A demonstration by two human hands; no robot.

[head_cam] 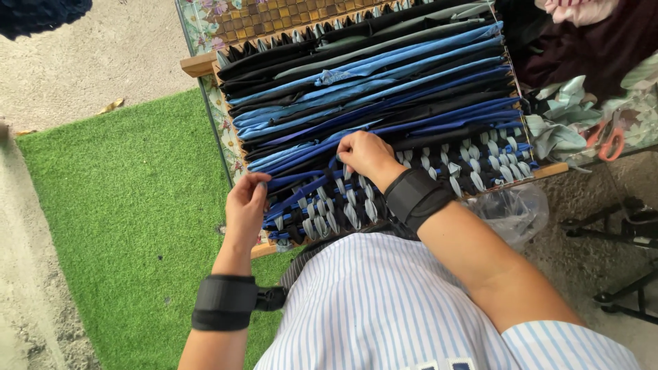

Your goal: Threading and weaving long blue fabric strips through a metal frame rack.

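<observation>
A wooden weaving frame [199, 65] carries stretched fabric strips [384, 75] in blue, black and grey. Its near part holds a woven patch [473, 164] of blue, black and pale strips. My right hand [367, 156] rests on the weave's edge, its fingers pinched on a blue strip [308, 186] that runs toward the left side. My left hand [247, 205] is at the frame's left edge, fingers curled on the end of the same blue strip. Both wrists wear black bands.
Green artificial turf [123, 205] lies left of the frame, with bare concrete beyond. Orange-handled scissors [606, 140] and loose fabric scraps [569, 116] lie to the right. A clear plastic bag [514, 209] hangs below the frame. Black metal legs [617, 233] stand at the far right.
</observation>
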